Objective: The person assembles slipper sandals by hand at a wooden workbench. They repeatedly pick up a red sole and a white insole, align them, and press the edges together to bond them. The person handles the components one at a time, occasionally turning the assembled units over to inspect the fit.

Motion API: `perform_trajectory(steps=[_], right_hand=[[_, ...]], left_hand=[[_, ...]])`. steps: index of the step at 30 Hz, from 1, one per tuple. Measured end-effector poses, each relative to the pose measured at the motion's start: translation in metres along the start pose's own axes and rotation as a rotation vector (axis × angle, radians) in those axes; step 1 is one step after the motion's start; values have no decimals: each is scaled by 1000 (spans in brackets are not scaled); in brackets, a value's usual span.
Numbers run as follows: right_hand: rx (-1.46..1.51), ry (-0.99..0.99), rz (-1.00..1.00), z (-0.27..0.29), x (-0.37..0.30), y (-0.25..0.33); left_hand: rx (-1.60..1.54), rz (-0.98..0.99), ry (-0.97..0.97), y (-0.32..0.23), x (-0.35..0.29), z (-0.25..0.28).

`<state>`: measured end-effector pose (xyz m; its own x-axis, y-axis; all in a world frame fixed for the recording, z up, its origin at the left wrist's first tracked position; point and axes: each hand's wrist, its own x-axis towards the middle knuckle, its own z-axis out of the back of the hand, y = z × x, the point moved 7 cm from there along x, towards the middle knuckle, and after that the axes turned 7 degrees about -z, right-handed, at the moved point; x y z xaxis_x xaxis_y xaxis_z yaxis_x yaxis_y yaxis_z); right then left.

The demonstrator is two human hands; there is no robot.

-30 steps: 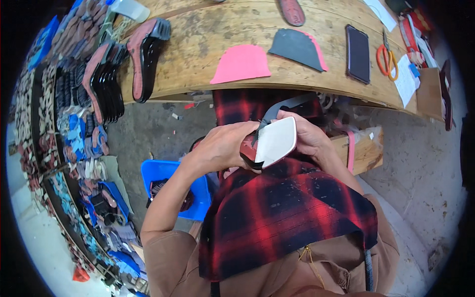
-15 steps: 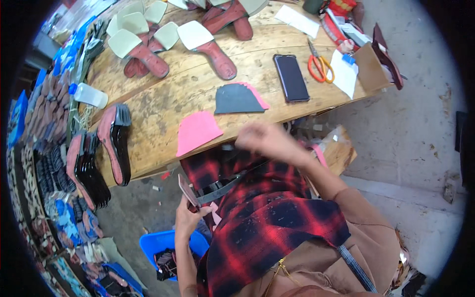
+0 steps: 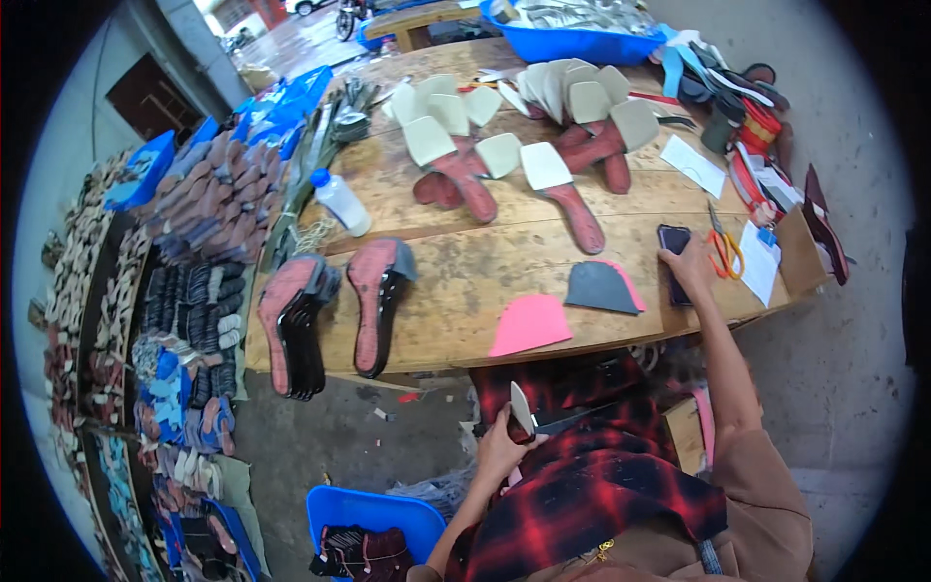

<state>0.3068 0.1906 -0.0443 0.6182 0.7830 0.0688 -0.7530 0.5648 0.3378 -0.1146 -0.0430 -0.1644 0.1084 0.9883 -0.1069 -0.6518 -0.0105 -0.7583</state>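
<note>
Above, the right hand (image 3: 690, 266) rests spread fingers on a dark smartphone (image 3: 672, 250) on the wooden counter (image 3: 456, 281). Below, the left hand (image 3: 499, 448) pinches a shoe sole piece (image 3: 521, 411) over the lap.

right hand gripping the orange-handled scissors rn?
No: the right hand rests on the dark flat phone lying on the wooden table, while the orange-handled scissors lie untouched beside it.

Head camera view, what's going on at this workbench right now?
A person sits at a wooden workbench strewn with shoe soles and cut pieces. Their right hand reaches out and rests on a dark phone lying near orange-handled scissors. Their left hand holds a shoe sole with a pale insole down in the lap, over a red plaid cloth. A pink cut piece and a grey one lie at the bench edge.
</note>
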Motion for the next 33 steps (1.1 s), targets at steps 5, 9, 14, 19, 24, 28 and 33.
perform_trajectory(steps=[5, 9, 14, 19, 24, 28, 33], right_hand=[[-75, 25, -47, 0, -1, 9], [-108, 36, -65, 4, -5, 4], [-85, -10, -108, -5, 4, -5], [-21, -52, -95, -13, 4, -3], [-40, -51, -63, -10, 4, -1], [-47, -75, -52, -8, 4, 1], [-42, -95, -56, -9, 4, 0]], left_hand=[[-147, 161, 120, 13, -6, 3], [-105, 139, 71, 13, -8, 8], [-162, 101, 53, 21, -10, 8], [-199, 64, 24, 21, -10, 16], [-169, 45, 38, 27, -9, 12], [-263, 143, 93, 35, -9, 7], [-231, 54, 12, 34, -7, 9]])
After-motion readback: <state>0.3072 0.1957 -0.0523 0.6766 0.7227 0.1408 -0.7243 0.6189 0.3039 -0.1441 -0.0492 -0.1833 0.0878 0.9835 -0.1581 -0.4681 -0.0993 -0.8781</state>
